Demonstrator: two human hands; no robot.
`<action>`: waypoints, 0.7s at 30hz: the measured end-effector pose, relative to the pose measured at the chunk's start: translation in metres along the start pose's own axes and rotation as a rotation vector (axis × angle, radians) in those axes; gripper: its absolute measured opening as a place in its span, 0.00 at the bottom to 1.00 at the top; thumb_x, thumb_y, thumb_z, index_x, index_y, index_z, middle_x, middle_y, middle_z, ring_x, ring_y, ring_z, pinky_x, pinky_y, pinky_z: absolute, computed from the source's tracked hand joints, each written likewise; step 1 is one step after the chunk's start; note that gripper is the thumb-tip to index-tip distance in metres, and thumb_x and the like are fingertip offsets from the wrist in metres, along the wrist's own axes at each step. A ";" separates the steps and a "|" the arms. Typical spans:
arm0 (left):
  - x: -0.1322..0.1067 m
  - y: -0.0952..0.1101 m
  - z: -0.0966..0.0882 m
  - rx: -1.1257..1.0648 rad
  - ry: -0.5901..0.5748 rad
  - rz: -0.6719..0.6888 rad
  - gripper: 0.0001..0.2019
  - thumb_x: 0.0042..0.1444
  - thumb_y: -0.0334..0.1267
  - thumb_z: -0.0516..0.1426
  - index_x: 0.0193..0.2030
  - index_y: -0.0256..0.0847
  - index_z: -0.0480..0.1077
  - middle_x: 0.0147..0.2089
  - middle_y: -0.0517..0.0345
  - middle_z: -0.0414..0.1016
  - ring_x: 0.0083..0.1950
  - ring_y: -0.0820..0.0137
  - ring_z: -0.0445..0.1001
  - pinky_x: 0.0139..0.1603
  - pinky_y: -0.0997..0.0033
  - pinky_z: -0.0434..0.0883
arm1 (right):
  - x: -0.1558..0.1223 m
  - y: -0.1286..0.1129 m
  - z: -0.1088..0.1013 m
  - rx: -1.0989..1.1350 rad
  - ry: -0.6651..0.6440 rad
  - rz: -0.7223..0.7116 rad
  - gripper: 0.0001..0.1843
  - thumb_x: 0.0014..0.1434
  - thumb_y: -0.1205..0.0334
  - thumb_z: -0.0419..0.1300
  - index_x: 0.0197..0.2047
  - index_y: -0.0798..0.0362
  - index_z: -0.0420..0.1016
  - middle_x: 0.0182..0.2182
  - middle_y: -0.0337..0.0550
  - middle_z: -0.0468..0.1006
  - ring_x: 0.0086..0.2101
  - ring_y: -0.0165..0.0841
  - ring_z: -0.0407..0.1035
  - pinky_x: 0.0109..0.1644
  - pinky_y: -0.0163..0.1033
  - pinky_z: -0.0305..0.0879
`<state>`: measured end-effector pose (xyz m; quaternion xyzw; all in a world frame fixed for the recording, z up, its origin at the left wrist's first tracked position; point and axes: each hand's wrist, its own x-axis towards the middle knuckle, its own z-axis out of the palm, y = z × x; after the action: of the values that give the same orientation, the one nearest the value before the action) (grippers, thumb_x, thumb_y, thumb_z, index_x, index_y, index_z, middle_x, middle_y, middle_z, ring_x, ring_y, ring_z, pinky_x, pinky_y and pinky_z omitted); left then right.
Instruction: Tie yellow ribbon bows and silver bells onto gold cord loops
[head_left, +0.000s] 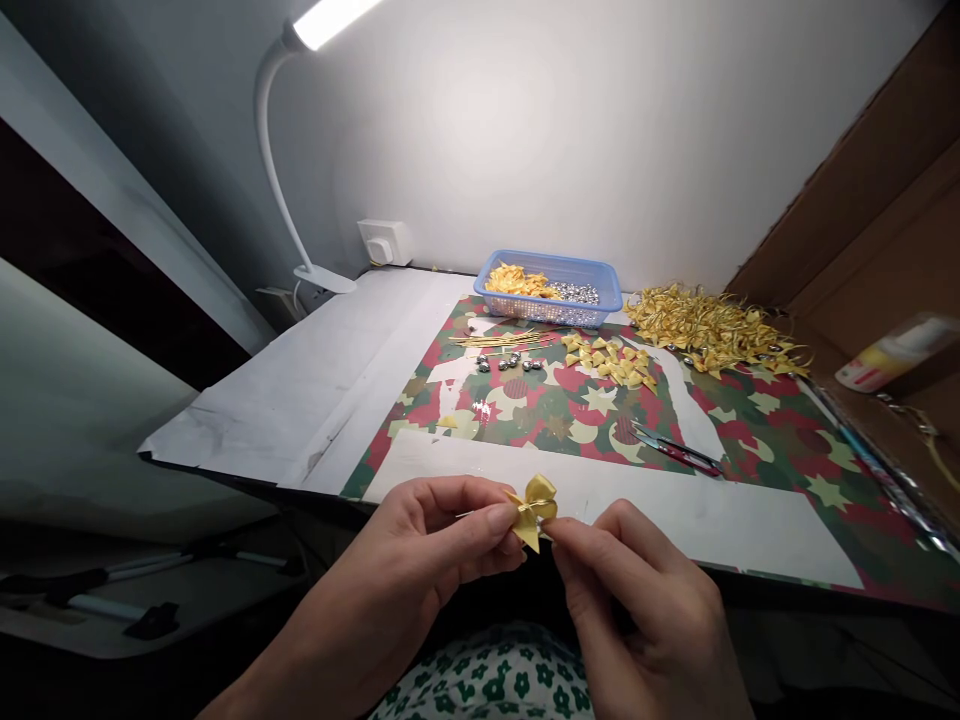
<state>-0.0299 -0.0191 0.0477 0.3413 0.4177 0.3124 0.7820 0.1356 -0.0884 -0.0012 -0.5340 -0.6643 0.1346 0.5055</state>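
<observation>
From the head view, our left hand (405,560) has a yellow bow (538,500) pinched between thumb and fingers, just off the near edge of the tabletop (292,350), above our lap. Our right hand (645,590) is clamped on the bow's right edge with its fingertips. Scissors (679,453) lie beyond, slightly open, and further back we've got silver bells (505,365), gold ties (499,341), loose bows (611,362) and a blue basket (544,311).

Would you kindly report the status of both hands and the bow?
Left hand pinching yellow bow. Right hand at bow's right side. Nothing visible blocking it; scissors lie apart, beyond right hand.
</observation>
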 end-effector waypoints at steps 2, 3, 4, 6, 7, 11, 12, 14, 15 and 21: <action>0.000 0.002 0.000 -0.015 -0.015 -0.020 0.06 0.54 0.34 0.70 0.29 0.35 0.82 0.30 0.57 0.80 0.32 0.76 0.73 0.37 0.83 0.75 | 0.000 0.000 0.001 0.042 0.000 0.012 0.14 0.66 0.75 0.53 0.47 0.52 0.76 0.29 0.36 0.63 0.27 0.27 0.63 0.29 0.33 0.59; 0.000 0.002 -0.001 -0.019 -0.025 -0.030 0.06 0.54 0.34 0.70 0.29 0.34 0.81 0.30 0.57 0.80 0.32 0.77 0.73 0.37 0.83 0.75 | 0.001 0.000 0.002 0.062 0.000 0.017 0.14 0.66 0.75 0.53 0.46 0.52 0.76 0.29 0.36 0.62 0.27 0.27 0.63 0.29 0.33 0.58; 0.000 0.003 -0.001 -0.018 -0.033 -0.036 0.06 0.54 0.34 0.70 0.29 0.34 0.81 0.30 0.57 0.80 0.32 0.77 0.73 0.37 0.83 0.75 | 0.001 0.000 0.002 0.079 -0.001 0.023 0.13 0.66 0.76 0.53 0.46 0.53 0.76 0.29 0.36 0.62 0.27 0.26 0.62 0.29 0.33 0.58; 0.001 0.003 -0.002 -0.008 -0.048 -0.034 0.06 0.54 0.34 0.70 0.30 0.33 0.81 0.31 0.57 0.80 0.33 0.77 0.73 0.37 0.83 0.75 | 0.002 0.000 0.004 0.102 -0.001 0.030 0.13 0.66 0.75 0.53 0.44 0.54 0.77 0.29 0.36 0.62 0.27 0.26 0.62 0.29 0.33 0.57; 0.001 0.003 -0.003 -0.003 -0.053 -0.033 0.06 0.55 0.34 0.70 0.30 0.33 0.82 0.31 0.57 0.80 0.33 0.77 0.73 0.38 0.83 0.75 | 0.003 0.000 0.004 0.109 0.001 0.033 0.12 0.66 0.75 0.53 0.44 0.54 0.77 0.29 0.36 0.62 0.27 0.26 0.62 0.28 0.33 0.57; 0.002 0.000 -0.002 0.003 -0.070 -0.049 0.06 0.56 0.34 0.69 0.30 0.33 0.82 0.31 0.56 0.80 0.32 0.76 0.73 0.38 0.81 0.76 | 0.005 -0.001 0.007 0.140 0.022 0.041 0.12 0.66 0.74 0.54 0.41 0.54 0.77 0.28 0.36 0.64 0.26 0.27 0.63 0.28 0.32 0.58; 0.002 0.000 -0.002 0.001 -0.075 -0.055 0.07 0.55 0.34 0.70 0.30 0.33 0.82 0.30 0.56 0.80 0.32 0.76 0.74 0.38 0.81 0.76 | 0.005 -0.001 0.007 0.148 0.027 0.043 0.11 0.66 0.74 0.54 0.40 0.54 0.77 0.28 0.36 0.64 0.26 0.27 0.63 0.28 0.32 0.58; 0.002 -0.001 0.000 -0.014 -0.077 -0.058 0.06 0.54 0.34 0.70 0.29 0.34 0.82 0.29 0.57 0.79 0.32 0.76 0.73 0.38 0.81 0.76 | 0.006 -0.001 0.007 0.159 0.028 0.045 0.11 0.66 0.74 0.54 0.40 0.54 0.77 0.29 0.37 0.64 0.27 0.27 0.64 0.28 0.33 0.59; 0.002 -0.001 0.000 -0.021 -0.074 -0.056 0.06 0.54 0.34 0.70 0.30 0.34 0.82 0.29 0.58 0.79 0.31 0.77 0.73 0.38 0.81 0.76 | 0.006 -0.002 0.007 0.162 0.025 0.047 0.11 0.66 0.74 0.54 0.40 0.54 0.77 0.29 0.37 0.64 0.27 0.27 0.64 0.28 0.33 0.59; 0.002 0.003 0.002 -0.030 -0.053 -0.044 0.07 0.53 0.35 0.71 0.29 0.33 0.82 0.28 0.59 0.79 0.31 0.77 0.73 0.38 0.80 0.77 | 0.004 0.001 0.003 0.174 0.010 0.041 0.15 0.65 0.75 0.53 0.47 0.51 0.77 0.29 0.36 0.61 0.27 0.27 0.62 0.27 0.33 0.57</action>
<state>-0.0281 -0.0168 0.0498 0.3282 0.3997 0.2921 0.8045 0.1339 -0.0836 -0.0012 -0.5023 -0.6365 0.1995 0.5503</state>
